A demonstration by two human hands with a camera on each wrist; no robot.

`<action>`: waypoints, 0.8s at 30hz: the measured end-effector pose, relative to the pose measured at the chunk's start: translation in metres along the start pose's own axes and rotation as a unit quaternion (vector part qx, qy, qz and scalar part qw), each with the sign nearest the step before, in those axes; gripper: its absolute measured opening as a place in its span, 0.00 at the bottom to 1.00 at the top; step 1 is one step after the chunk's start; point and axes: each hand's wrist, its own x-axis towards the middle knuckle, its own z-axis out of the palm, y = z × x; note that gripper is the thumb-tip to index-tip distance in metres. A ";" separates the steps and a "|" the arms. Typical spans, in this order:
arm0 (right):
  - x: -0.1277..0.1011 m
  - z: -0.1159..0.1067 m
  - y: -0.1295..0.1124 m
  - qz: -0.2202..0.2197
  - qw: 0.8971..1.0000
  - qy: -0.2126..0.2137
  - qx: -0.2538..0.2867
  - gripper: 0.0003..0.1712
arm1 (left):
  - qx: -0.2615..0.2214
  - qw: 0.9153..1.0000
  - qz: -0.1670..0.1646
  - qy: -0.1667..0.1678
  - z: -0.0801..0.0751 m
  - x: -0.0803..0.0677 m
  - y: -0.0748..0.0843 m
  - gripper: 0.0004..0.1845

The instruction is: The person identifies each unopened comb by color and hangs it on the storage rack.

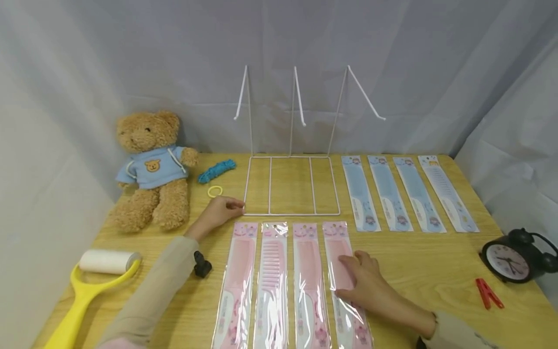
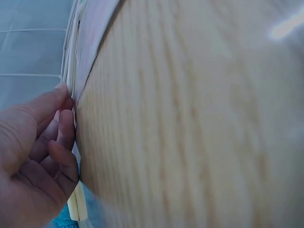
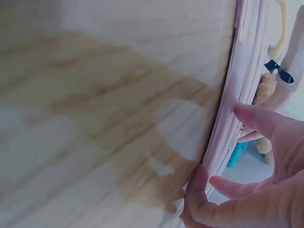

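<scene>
My left hand is at the near left corner of a white wire display rack, thumb and fingertips pinching the frame. The rack stands on the table with three prongs slanting up and forward. In front of it lie several pink combs in clear packages, side by side. My right hand is over the rightmost packaged pink comb, which lies flat. Its thumb and fingers are spread across the package, fingertips touching it. In the right wrist view, the thumb rests on the package and other fingers are at its edge.
Several packaged blue combs lie in a row at back right. A teddy bear, blue cord and yellow ring are at left, with a lint roller nearer. An alarm clock and red clip are at right.
</scene>
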 end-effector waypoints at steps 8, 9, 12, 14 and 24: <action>0.004 -0.003 -0.008 0.015 1.000 -0.004 0.005 0.44 | 0.011 1.000 0.006 0.000 -0.003 0.001 0.000 0.15; 0.004 -0.003 -0.008 0.017 1.000 -0.003 0.005 0.44 | 0.012 1.000 0.005 0.000 -0.003 0.001 0.000 0.15; 0.004 -0.003 -0.009 0.019 1.000 0.002 0.006 0.43 | 0.013 1.000 0.001 -0.001 -0.003 0.001 0.000 0.15; 0.004 -0.003 -0.010 0.018 1.000 0.001 0.008 0.43 | 0.012 1.000 -0.002 -0.002 -0.003 0.001 0.000 0.15; 0.002 0.001 -0.009 0.014 1.000 0.006 0.001 0.40 | 0.002 1.000 -0.002 -0.006 -0.001 -0.002 0.002 0.15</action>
